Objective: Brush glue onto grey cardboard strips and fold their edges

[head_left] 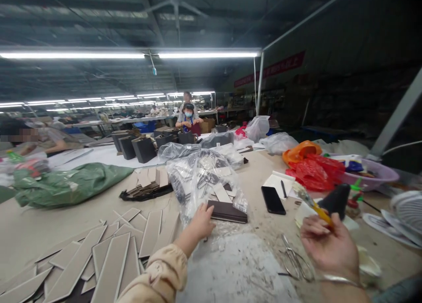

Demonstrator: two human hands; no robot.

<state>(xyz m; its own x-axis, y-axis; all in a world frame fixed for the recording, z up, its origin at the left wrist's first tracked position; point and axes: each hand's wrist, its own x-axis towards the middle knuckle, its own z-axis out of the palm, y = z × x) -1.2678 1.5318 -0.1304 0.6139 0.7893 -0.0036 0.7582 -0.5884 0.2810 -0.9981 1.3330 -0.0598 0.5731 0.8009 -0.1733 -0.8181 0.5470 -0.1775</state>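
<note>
My left hand reaches to the left end of a small stack of dark brown strips; its fingers are apart and at the stack's edge, with no firm grip visible. The stack lies at the mouth of a clear plastic bag that holds more light and dark pieces. Raised at the right, my right hand is closed around the yellow handle of a brush, whose pale bristles point up and left. Under my left forearm spread many beige, dark-edged flat pieces. A white, stained sheet lies in front of me.
Scissors, a black phone and a pen on paper lie between my hands. Red plastic bags and a purple basin stand right. A green sack lies left. Dark boxes and co-workers are beyond.
</note>
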